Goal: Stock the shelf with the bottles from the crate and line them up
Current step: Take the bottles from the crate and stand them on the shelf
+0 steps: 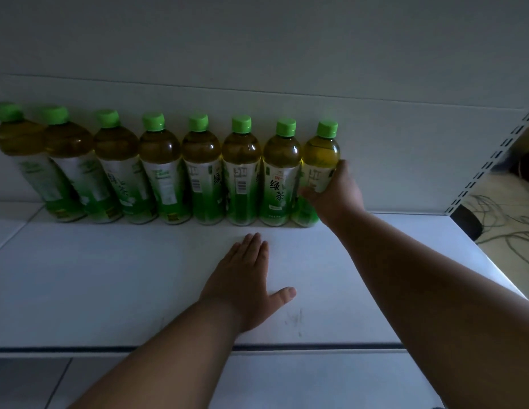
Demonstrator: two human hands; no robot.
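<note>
The right hand (pixel 331 193) is curling round the rightmost green tea bottle (pixel 319 169), standing at the end of the row of bottles (pixel 157 169) along the shelf (pixel 109 276) back; the left hand (pixel 242 281) is lying flat and spread on the shelf, just in front of the row, holding nothing.

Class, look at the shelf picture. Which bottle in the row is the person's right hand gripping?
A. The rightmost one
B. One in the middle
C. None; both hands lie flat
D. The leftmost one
A: the right hand curls round the rightmost bottle of the row, while the left hand rests flat on the shelf.
</note>
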